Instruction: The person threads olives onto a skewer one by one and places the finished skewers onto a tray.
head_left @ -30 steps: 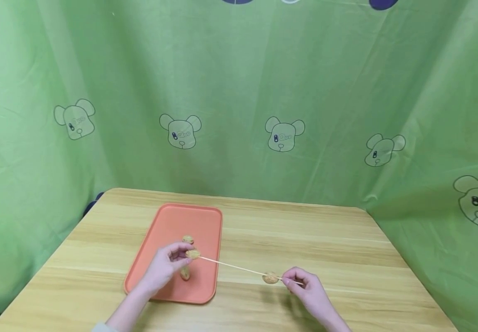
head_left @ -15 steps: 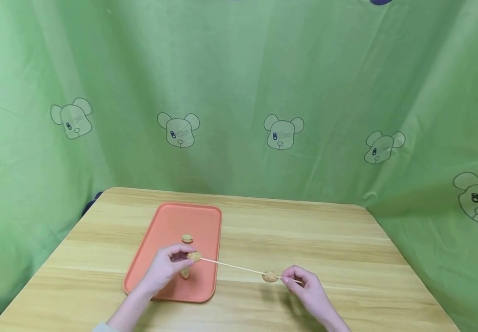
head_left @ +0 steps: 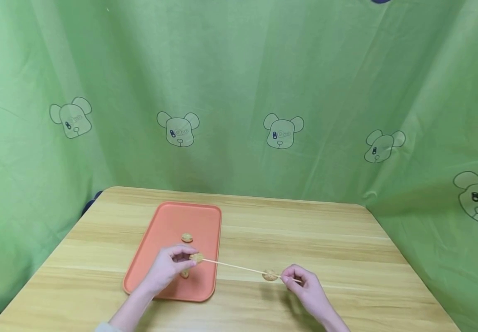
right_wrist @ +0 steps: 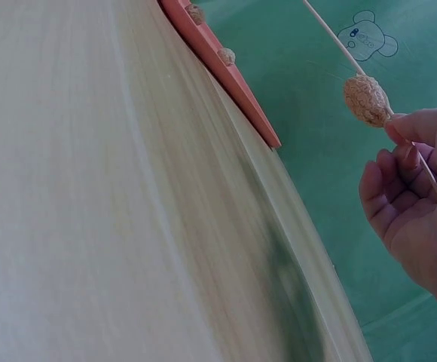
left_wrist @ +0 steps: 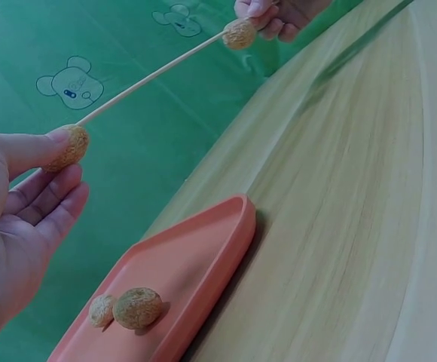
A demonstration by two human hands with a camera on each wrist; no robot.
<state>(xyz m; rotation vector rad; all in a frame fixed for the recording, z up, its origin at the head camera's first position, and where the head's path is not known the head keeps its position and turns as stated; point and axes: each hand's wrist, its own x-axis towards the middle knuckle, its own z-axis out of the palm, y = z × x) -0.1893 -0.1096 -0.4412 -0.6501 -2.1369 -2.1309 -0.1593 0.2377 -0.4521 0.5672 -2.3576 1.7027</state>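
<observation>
A thin wooden skewer (head_left: 232, 266) is held over the table between both hands. My left hand (head_left: 166, 269) pinches a tan, rough-surfaced meatball-like ball (left_wrist: 69, 148) between thumb and fingertips. The skewer's left end meets this ball. A second such ball (right_wrist: 366, 100) is threaded on the skewer near its right end. Just beyond it, my right hand (head_left: 308, 291) grips the stick between thumb and fingers, and the stick's tail runs back along the palm (right_wrist: 429, 170). Two more tan balls lie on the pink tray, one farther back (head_left: 187, 237), one nearer (head_left: 185, 274), partly behind my left hand.
The pink tray (head_left: 176, 216) lies on the left part of the wooden table (head_left: 305, 230), below my left hand. A green curtain (head_left: 230, 69) printed with bear heads hangs behind the table and along both sides.
My left hand and its ball have shifted slightly right and toward me, a little closer to the threaded ball. The right hand stays nearly still on the skewer.
</observation>
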